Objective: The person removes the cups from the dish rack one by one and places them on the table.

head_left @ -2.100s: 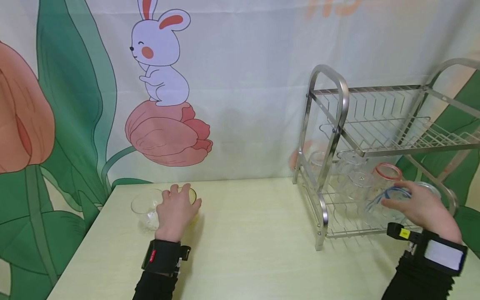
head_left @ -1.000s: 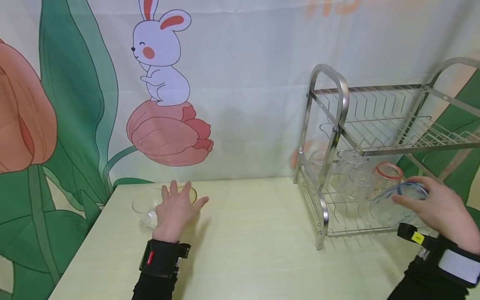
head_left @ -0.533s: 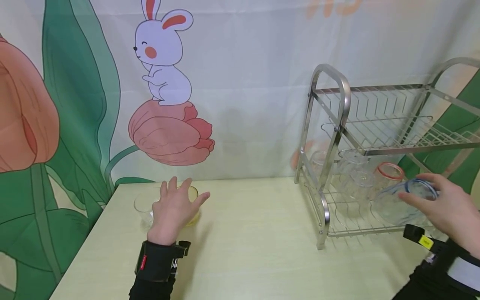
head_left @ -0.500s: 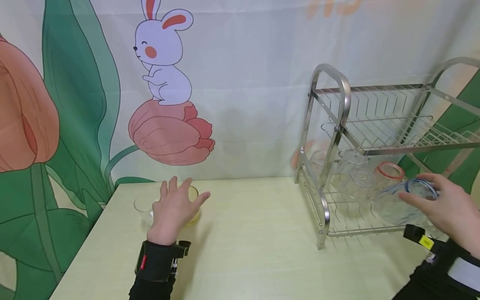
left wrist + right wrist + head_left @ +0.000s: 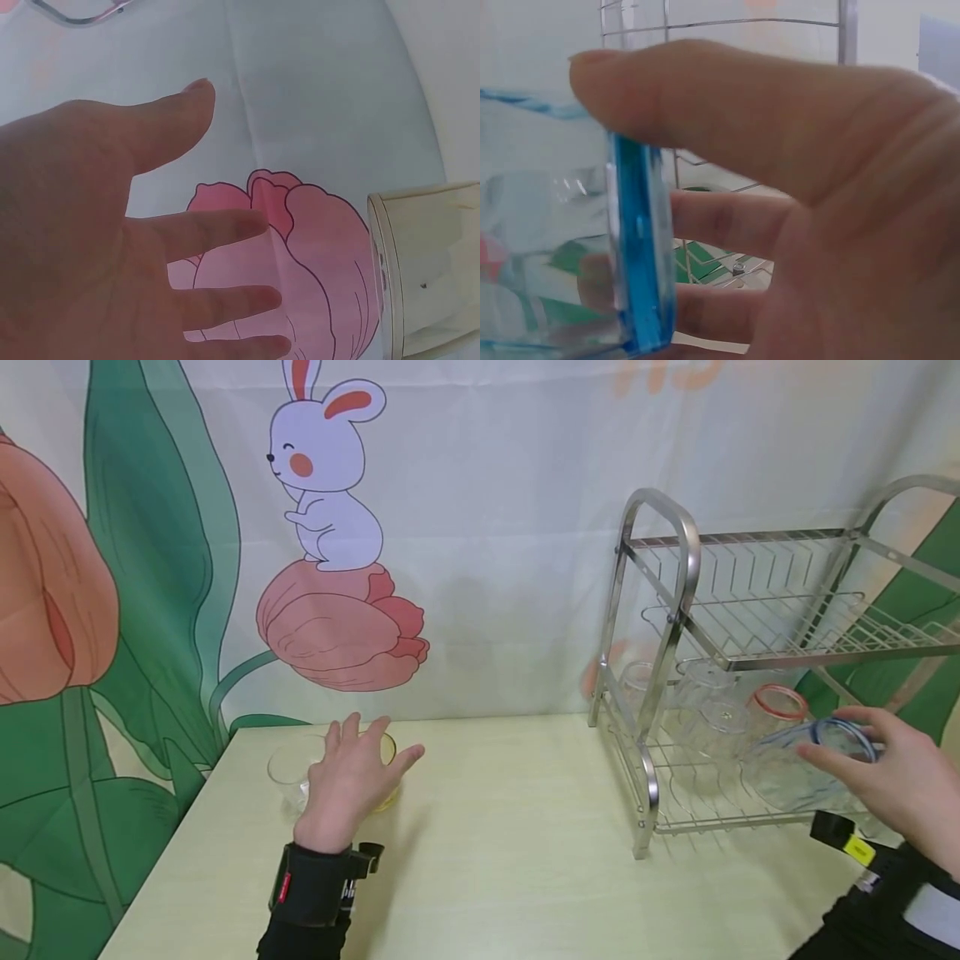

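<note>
My left hand (image 5: 345,789) hovers over the left part of the table with thumb and fingers spread, holding nothing. Just beyond it stands a yellow-rimmed glass (image 5: 388,750), mostly hidden by the hand; the left wrist view shows a yellowish glass (image 5: 435,270) off the fingertips. Left of the hand is a clear glass (image 5: 285,768). On the right, my right hand (image 5: 892,760) grips a clear glass with a blue end (image 5: 798,768) at the rack's lower tier. Up close, the thumb and fingers hold it around its thick blue end (image 5: 639,247), which faces the palm.
A two-tier metal dish rack (image 5: 651,777) stands at the right, its upper tier (image 5: 780,610) above the right hand. Behind the held glass, the lower tier holds a red-rimmed glass (image 5: 780,702) and several clear ones (image 5: 708,727). A printed cloth (image 5: 495,568) hangs behind the table.
My left hand has come off the yellow-rimmed glass and spread its fingers. My right hand has shifted right along the lower tier with the blue-ended glass. In the last half second both barely move.
</note>
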A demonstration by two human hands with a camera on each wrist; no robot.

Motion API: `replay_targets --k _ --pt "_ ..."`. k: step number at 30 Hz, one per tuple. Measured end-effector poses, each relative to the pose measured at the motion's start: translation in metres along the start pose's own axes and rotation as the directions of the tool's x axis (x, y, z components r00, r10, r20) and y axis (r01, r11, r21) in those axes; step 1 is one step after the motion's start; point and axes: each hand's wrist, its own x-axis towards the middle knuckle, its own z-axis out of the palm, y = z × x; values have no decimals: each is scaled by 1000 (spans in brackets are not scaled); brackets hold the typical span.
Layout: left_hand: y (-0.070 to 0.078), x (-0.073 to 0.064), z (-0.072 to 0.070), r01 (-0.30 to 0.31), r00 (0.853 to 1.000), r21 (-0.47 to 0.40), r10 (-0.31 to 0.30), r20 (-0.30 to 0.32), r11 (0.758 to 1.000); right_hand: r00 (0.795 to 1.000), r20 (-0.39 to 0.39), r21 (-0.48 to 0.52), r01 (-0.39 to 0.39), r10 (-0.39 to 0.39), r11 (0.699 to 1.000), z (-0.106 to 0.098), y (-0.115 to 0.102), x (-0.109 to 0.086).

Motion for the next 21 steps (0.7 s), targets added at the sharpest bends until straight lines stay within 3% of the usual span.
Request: replay_targets --k 6,12,21 --pt "4 -2 -1 -26 1000 -26 27 10 999 999 -31 72 39 -37 997 0 -3 -5" --pt "7 -2 -2 -59 998 -25 59 3 998 994 -80 78 74 -68 994 5 7 -1" --pt "9 -3 0 -80 997 -31 80 21 996 995 -22 173 103 -101 980 3 -10 -15"
